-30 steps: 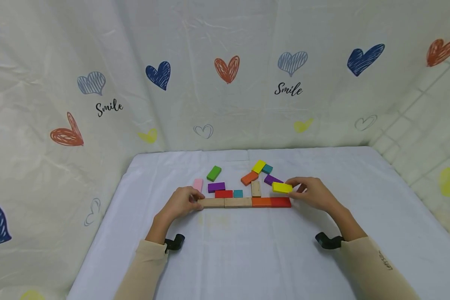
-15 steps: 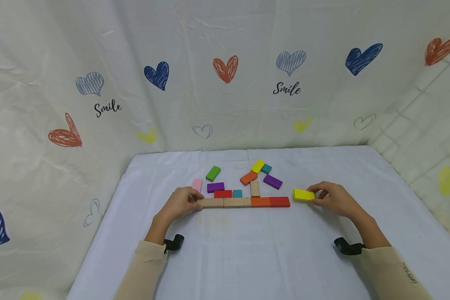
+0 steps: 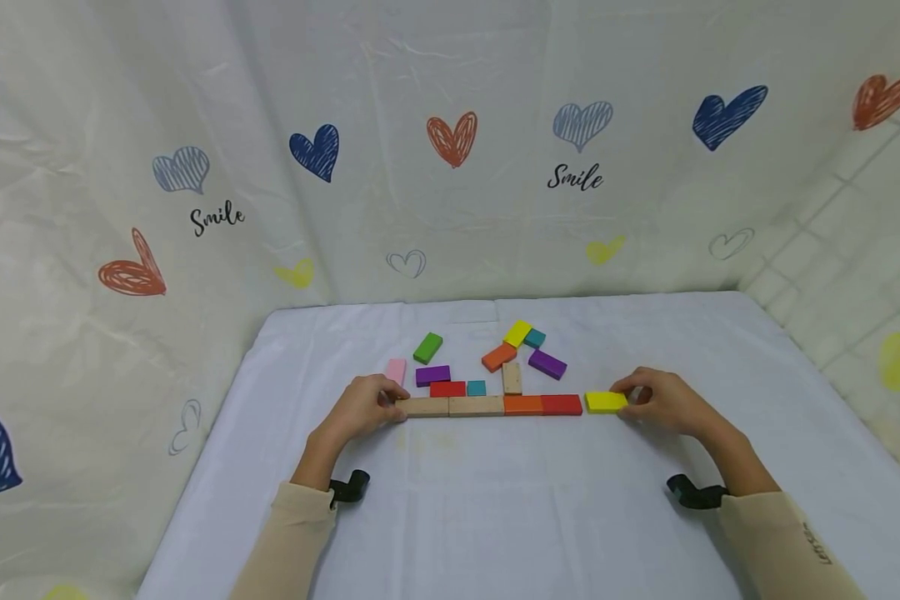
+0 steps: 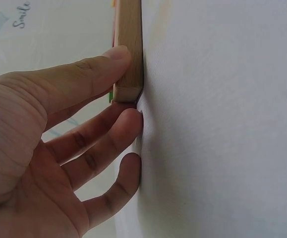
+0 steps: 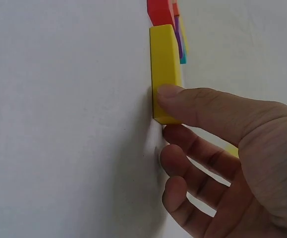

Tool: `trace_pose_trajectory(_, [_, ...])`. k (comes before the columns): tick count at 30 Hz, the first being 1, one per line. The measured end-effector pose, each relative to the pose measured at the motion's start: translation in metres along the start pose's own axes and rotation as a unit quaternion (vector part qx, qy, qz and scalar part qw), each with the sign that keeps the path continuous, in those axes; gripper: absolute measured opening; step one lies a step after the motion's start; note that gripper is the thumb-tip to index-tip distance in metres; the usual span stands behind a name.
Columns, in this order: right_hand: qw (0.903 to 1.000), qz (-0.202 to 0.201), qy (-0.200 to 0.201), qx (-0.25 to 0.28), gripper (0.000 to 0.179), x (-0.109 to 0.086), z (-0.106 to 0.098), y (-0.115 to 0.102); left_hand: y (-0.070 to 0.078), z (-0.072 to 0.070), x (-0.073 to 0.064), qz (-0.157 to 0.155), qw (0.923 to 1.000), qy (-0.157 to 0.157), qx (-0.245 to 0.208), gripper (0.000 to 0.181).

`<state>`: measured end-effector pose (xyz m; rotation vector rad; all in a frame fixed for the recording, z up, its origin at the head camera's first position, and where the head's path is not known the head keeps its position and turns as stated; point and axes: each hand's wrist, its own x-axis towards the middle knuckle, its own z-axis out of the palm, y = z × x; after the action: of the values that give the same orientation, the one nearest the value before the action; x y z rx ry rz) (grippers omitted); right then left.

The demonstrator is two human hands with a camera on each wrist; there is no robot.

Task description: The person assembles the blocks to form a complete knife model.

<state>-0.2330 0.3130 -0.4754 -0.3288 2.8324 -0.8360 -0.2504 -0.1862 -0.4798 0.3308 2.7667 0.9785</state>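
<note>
A straight row runs across the table: a plain wooden block [image 3: 427, 407], a second wooden block [image 3: 476, 406], an orange block [image 3: 522, 405] and a red block [image 3: 562, 405]. My left hand [image 3: 363, 406] pinches the row's left end, the thumb on the wooden block's front face in the left wrist view; its index fingertip is mostly hidden behind. My right hand [image 3: 658, 402] pinches a yellow block [image 3: 605, 402] by its right end, its thumb on the near face [image 5: 165, 74]. The yellow block lines up with the row, a narrow gap from the red block.
Behind the row lie loose blocks: pink [image 3: 396, 370], green [image 3: 427, 347], purple [image 3: 432, 376], red [image 3: 447, 388], teal [image 3: 476, 388], an upright-lying wooden one [image 3: 512, 378], orange [image 3: 499, 357], another yellow [image 3: 518, 333] and another purple [image 3: 547, 364]. White cloth covers the table [image 3: 480, 517].
My right hand has carried the yellow block rightward from over the purple block, then toward me, down into line with the row. My left hand stays at the row's left end.
</note>
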Motion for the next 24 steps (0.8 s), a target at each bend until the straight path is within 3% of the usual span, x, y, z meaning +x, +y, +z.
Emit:
trace_pose_trajectory(12, [0.9999, -0.013, -0.006, 0.006, 0.036, 0.001, 0.001, -0.011, -0.003, 0.001, 0.001, 0.020, 0.9998, 0.008, 0.003, 0.024])
trace_pose_trajectory(24, [0.9999, -0.013, -0.005, 0.008, 0.036, 0.003, 0.005, -0.013, -0.003, 0.002, 0.001, 0.012, 0.9999, 0.009, -0.002, 0.023])
